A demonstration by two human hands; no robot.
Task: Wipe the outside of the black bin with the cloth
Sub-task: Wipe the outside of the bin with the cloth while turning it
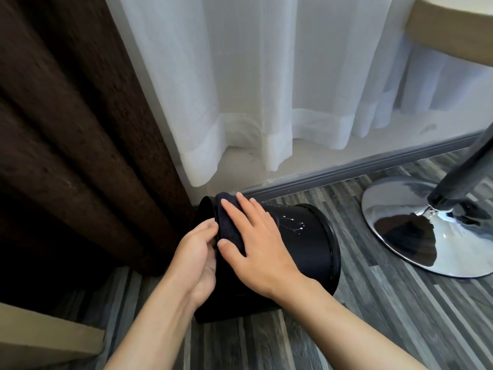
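Observation:
The black bin (pixel 306 247) lies tipped on its side on the wood-look floor, one end toward the dark curtain, the other toward the right. White speckles mark its upper wall. A dark cloth (pixel 226 222) is draped over the bin's left end. My right hand (pixel 256 241) lies flat on the cloth with fingers spread, pressing it against the bin. My left hand (pixel 197 260) grips the bin's left edge, fingers curled around the rim beside the cloth. Most of the cloth is hidden under my right hand.
A brown curtain (pixel 80 142) hangs at the left and a sheer white curtain (pixel 266 89) behind the bin. A chrome stool base (pixel 426 231) with its pole stands at the right. A grey skirting board (pixel 360 166) runs along the wall. A beige furniture corner (pixel 40 340) sits bottom left.

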